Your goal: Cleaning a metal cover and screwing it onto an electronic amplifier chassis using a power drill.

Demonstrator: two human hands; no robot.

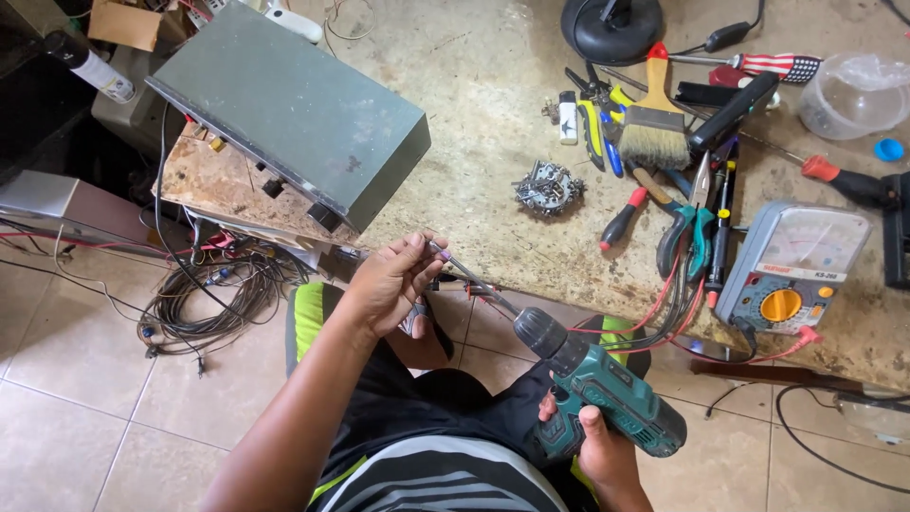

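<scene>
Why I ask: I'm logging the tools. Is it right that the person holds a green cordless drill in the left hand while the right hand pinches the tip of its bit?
Hands are swapped. The head view shows the right hand gripping the green cordless drill, while the left hand pinches the bit tip.

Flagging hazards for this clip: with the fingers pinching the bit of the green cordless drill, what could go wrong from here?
1. The left hand pinches the long bit of the green cordless drill while the right hand grips the handle; a trigger press could twist or nick the fingers.
2. Red wires hang off the bench edge near the drill's chuck and might snag.
3. The grey metal amplifier box overhangs its worn board and could possibly tip if bumped.
</scene>
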